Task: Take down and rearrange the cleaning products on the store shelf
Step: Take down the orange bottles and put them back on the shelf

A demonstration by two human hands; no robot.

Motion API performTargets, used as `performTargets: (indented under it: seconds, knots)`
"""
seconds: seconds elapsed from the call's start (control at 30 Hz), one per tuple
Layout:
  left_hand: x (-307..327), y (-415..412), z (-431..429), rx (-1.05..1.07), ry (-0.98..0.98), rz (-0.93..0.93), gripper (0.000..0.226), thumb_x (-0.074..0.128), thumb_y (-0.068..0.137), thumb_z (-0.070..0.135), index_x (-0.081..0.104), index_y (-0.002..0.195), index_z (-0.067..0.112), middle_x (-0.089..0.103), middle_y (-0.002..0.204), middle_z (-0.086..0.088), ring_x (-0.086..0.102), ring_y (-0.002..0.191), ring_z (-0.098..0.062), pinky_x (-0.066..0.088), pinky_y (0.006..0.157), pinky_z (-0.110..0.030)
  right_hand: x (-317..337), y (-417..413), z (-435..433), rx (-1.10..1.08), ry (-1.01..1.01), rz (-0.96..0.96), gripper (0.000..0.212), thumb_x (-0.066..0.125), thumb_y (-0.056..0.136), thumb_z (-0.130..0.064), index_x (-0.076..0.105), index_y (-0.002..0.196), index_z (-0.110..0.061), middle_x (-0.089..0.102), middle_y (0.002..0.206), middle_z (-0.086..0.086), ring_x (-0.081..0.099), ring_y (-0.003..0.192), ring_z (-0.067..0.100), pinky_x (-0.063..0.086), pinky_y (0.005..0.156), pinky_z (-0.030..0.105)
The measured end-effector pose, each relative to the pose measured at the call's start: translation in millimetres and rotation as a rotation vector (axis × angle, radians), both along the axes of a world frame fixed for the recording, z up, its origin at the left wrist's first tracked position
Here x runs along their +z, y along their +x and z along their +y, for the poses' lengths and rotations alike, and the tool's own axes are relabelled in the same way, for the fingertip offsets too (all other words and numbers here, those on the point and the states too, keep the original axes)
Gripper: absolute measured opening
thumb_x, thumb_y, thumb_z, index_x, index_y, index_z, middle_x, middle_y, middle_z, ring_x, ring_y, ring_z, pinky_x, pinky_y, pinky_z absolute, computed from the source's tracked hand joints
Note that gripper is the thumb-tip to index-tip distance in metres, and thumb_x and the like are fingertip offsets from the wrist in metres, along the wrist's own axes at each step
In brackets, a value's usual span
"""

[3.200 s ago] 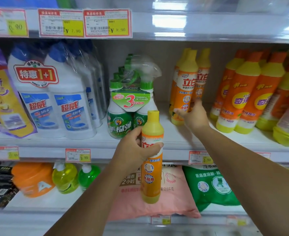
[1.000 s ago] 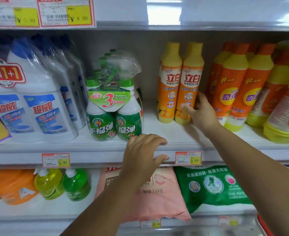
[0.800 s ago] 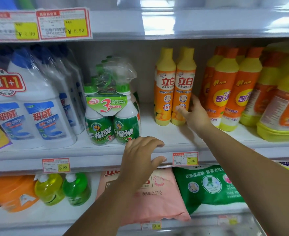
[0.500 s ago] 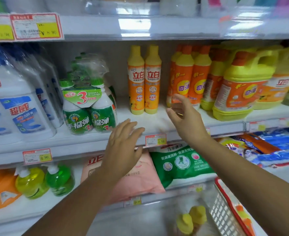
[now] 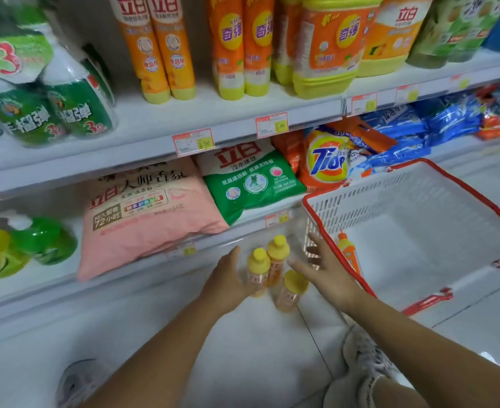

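Three yellow-capped bottles stand on the floor. Left hand, fingers straight, at their 9 o'clock; right hand, fingers spread, at 3 o'clock. White basket at 2 o'clock, pink bag at 10.

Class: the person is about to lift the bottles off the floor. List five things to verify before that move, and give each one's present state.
1. Both hands free: ok. The left hand and right hand are open and hold nothing.
2. Three yellow-capped bottles upright on the floor: ok.
3. A hand already touching a bottle: cannot tell, the picture is blurred.
4. Room on the shelf in front of the two tall orange bottles: ok, it is bare there.
5. Basket emptied: not ok, one orange bottle is in its corner.
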State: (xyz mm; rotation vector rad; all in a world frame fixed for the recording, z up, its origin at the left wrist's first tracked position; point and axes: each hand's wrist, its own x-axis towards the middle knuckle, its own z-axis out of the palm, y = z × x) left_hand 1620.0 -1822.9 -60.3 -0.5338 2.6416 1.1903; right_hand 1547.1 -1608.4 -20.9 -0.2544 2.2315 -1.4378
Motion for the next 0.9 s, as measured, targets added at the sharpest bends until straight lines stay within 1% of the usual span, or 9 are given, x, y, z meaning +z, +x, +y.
performTargets:
  seconds: [0.13, 0.2, 0.27, 0.33, 0.43, 0.53, 0.67, 0.77, 0.9]
  knots:
    - [-19, -5, 13, -0.015, 0.034, -0.002, 0.102, 0.083, 0.076, 0.035, 0.019, 0.154, 0.017, 0.033, 0.155, -0.001, 0.035, 0.141, -0.019, 0.031, 0.102, -0.022, -52, 4, 13, 0.128, 0.052, -0.097, 0.135, 0.094, 0.052, -0.051, 0.008, 0.155, -0.038, 0.025, 0.158, -0.007, 0.031, 0.143, 0.016, 0.037, 0.115, 0.039]
    - [-21, -16, 17, 0.001, 0.084, 0.035, 0.091, 0.083, 0.075, 0.023, 0.031, 0.149, 0.014, 0.044, 0.143, 0.004, 0.042, 0.134, -0.018, 0.031, 0.090, -0.016, -69, 6, 12, 0.150, 0.077, -0.094, 0.120, 0.095, 0.058, -0.034, 0.016, 0.148, -0.039, 0.035, 0.148, -0.004, 0.046, 0.127, 0.010, 0.047, 0.097, 0.018]
    - [-24, -27, 19, 0.016, 0.107, 0.044, 0.090, 0.084, 0.071, 0.023, 0.036, 0.147, 0.018, 0.047, 0.144, 0.004, 0.045, 0.132, -0.018, 0.035, 0.095, -0.020, -77, 9, 6, 0.135, 0.082, -0.107, 0.096, 0.088, 0.072, -0.013, 0.024, 0.141, -0.034, 0.045, 0.132, -0.007, 0.052, 0.108, 0.002, 0.047, 0.079, 0.008]
    - [-30, -37, 20, 0.020, 0.097, 0.040, 0.078, 0.082, 0.067, 0.027, 0.047, 0.137, 0.021, 0.057, 0.136, 0.000, 0.054, 0.124, -0.022, 0.045, 0.096, -0.031, -84, 11, 2, 0.060, 0.082, -0.090, 0.073, 0.080, 0.080, -0.005, 0.035, 0.130, -0.031, 0.052, 0.119, -0.007, 0.055, 0.100, 0.005, 0.047, 0.073, 0.010]
    - [-26, -46, 25, 0.040, 0.034, 0.057, 0.039, 0.078, 0.072, 0.025, 0.061, 0.105, 0.019, 0.070, 0.106, -0.003, 0.064, 0.099, -0.027, 0.051, 0.080, -0.036, -89, 11, 2, -0.033, 0.207, 0.035, 0.045, 0.081, 0.078, -0.019, 0.053, 0.111, -0.029, 0.064, 0.101, -0.009, 0.062, 0.095, 0.014, 0.047, 0.074, 0.020]
    - [-21, -40, 23, 0.062, 0.049, 0.060, 0.041, 0.077, 0.070, 0.033, 0.064, 0.106, 0.018, 0.071, 0.106, -0.004, 0.064, 0.101, -0.027, 0.052, 0.083, -0.036, -82, 11, 7, -0.038, 0.222, 0.026, 0.040, 0.083, 0.075, -0.016, 0.057, 0.104, -0.027, 0.065, 0.094, -0.012, 0.058, 0.084, 0.001, 0.041, 0.065, 0.007]
    - [-8, -20, 7, 0.092, 0.015, 0.088, 0.041, 0.081, 0.069, 0.028, 0.064, 0.106, 0.029, 0.070, 0.102, 0.008, 0.064, 0.098, -0.017, 0.048, 0.079, -0.026, -58, 6, 11, -0.032, 0.199, 0.049, 0.040, 0.084, 0.074, -0.021, 0.059, 0.105, -0.030, 0.067, 0.096, -0.013, 0.061, 0.088, 0.004, 0.041, 0.066, 0.013]
    - [20, -8, -9, 0.077, 0.003, 0.119, 0.037, 0.081, 0.070, 0.030, 0.062, 0.101, 0.028, 0.068, 0.099, 0.009, 0.063, 0.092, -0.014, 0.050, 0.079, -0.029, -27, 5, 4, -0.036, 0.096, 0.067, 0.035, 0.081, 0.075, -0.013, 0.061, 0.101, -0.024, 0.068, 0.093, -0.004, 0.065, 0.087, 0.012, 0.047, 0.068, 0.023]
    - [77, 3, -33, 0.031, 0.021, 0.221, 0.034, 0.078, 0.078, 0.024, 0.054, 0.102, 0.024, 0.063, 0.102, 0.003, 0.060, 0.092, -0.016, 0.047, 0.075, -0.028, 39, 6, -16, -0.021, -0.045, 0.157, 0.034, 0.078, 0.079, -0.004, 0.060, 0.101, -0.022, 0.067, 0.093, -0.004, 0.062, 0.076, -0.005, 0.045, 0.066, 0.015]
